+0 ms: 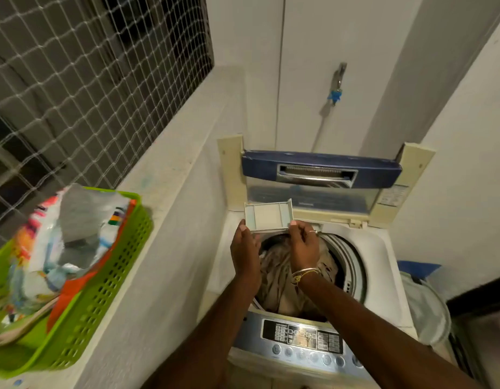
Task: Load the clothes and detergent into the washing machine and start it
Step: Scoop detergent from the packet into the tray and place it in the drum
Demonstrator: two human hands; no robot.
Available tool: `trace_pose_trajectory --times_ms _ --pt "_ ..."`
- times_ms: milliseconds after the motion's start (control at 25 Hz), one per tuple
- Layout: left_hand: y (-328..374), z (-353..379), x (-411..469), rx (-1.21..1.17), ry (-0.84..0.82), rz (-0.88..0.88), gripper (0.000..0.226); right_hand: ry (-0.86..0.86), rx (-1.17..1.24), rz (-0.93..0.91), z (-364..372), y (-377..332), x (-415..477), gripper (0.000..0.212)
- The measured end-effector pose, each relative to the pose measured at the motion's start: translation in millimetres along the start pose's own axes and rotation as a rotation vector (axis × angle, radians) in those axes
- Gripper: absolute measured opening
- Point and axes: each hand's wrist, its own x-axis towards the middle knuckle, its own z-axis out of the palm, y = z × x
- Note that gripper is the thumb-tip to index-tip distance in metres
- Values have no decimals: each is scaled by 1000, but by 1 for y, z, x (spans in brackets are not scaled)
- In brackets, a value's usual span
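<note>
A top-loading washing machine (383, 276) stands with its blue-edged lid (321, 167) raised. Beige and brown clothes (279, 279) fill its drum. Above the drum's far rim, both hands hold a pale detergent tray (268, 214) by its near edge. My left hand (244, 248) pinches the tray's left corner and my right hand (303, 242) pinches its right corner. The control panel (305, 336) with buttons lies at the machine's front. An opened, colourful detergent bag (66, 237) sits in a green basket (83, 313) on the ledge at left.
A white ledge (164, 220) runs along the left under a netted window (74, 80). A tap (338, 80) with a hose hangs on the wall behind the machine. A mesh laundry hamper (428, 310) stands to the right of the machine.
</note>
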Motion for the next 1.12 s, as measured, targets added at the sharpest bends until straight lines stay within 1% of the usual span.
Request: trace_pose_trajectory --times_ms 120,160,320,440,560,680,840,1000,1120 --pt "31 -16 -23 132 110 283 44 -87 25 -57 31 -34 -6 14" --pt "40 -19 -27 149 152 348 45 -104 41 -70 42 -44 -5 17" --pt "83 -32 -35 110 245 457 49 -211 62 -179 91 -93 1 28" --pt "112 -46 -31 167 323 558 53 -280 14 -217 132 -129 1 33" --pt "126 -62 -17 222 366 534 58 -354 -84 -253 173 -148 5 37" --pt "136 -75 -1 294 402 486 63 -447 -217 -255 206 -152 12 41" --pt "149 -84 6 316 442 378 60 -523 -344 -271 229 -144 18 40" --pt "154 -88 17 316 467 262 62 -545 -364 -279 241 -136 23 37" --pt "157 -87 21 292 488 211 62 -563 -375 -285 246 -137 26 36"
